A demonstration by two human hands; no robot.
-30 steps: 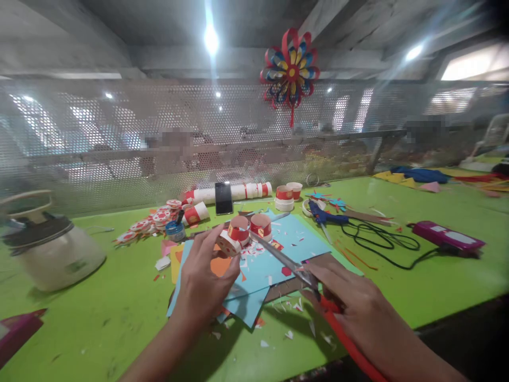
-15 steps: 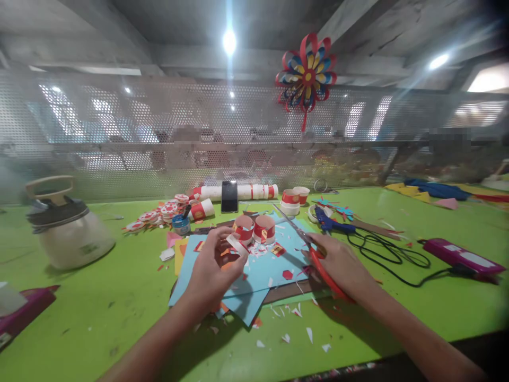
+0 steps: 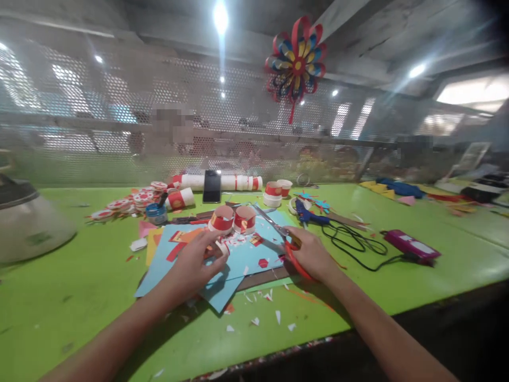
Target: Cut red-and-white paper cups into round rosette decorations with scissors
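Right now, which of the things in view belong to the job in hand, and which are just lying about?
Job, by the look of it:
- scissors, in the right hand
- cup piece, in the left hand
- two red rings, on the blue paper

Probably just lying about:
- phone
- jug
- glue gun, untouched

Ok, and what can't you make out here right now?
In the head view:
Small white piece: partly hidden by the left hand.
Scissors: grip partly covered by the right hand.
White jug: cut off by the left edge.
Purple box: any markings on top too small to read.
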